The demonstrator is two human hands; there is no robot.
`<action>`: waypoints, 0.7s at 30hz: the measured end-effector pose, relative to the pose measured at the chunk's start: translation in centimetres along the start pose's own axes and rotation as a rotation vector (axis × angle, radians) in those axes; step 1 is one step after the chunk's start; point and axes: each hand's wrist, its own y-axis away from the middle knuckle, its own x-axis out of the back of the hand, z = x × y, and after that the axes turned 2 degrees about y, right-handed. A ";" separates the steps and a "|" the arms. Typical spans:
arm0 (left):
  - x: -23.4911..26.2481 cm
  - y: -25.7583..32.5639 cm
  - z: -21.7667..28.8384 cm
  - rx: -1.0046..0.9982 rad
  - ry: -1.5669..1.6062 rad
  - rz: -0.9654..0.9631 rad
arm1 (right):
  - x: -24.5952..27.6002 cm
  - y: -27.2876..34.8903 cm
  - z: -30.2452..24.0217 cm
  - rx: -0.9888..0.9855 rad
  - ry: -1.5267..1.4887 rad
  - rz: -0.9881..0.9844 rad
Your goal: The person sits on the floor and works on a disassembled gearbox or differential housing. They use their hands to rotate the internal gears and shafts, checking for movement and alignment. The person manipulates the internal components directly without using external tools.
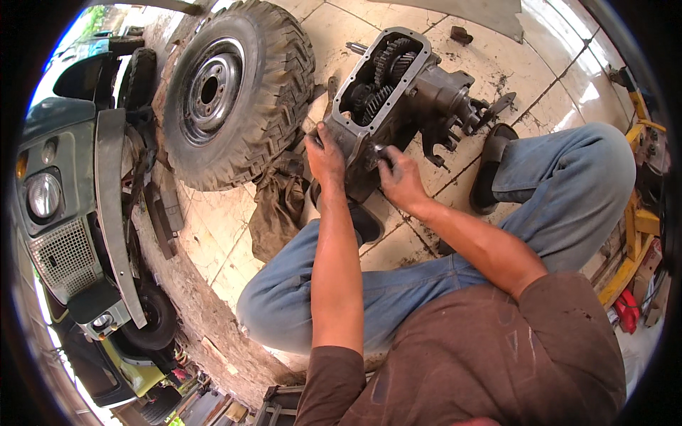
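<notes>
Left hand (325, 157) grips the near rim of the open gearbox (398, 92); right hand (402, 181) curls its fingers against the gearbox's lower side. The gearbox stands on the tiled floor (341, 28), a tyre (238, 89) just left, a rag (277, 206) below-left.

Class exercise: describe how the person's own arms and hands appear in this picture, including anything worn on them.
Both forearms are bare. The left hand and right hand wear no gloves, rings or watch. Short brown sleeves of a grease-stained T-shirt end around the elbows. Dark grime smudges the fingers.
</notes>
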 end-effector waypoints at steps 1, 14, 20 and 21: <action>0.1 0.2 0.4 0.011 0.008 -0.016 | -0.2 0.2 0.4 0.027 -0.019 0.018; 0.1 0.3 0.3 0.023 0.017 -0.028 | 0.8 -0.2 -0.1 0.023 0.068 -0.038; 0.0 0.2 0.2 0.017 -0.005 0.001 | -0.2 -0.2 0.8 0.138 0.021 0.004; -0.1 0.4 0.4 0.006 0.004 0.006 | 0.1 -0.2 1.3 0.089 0.070 -0.034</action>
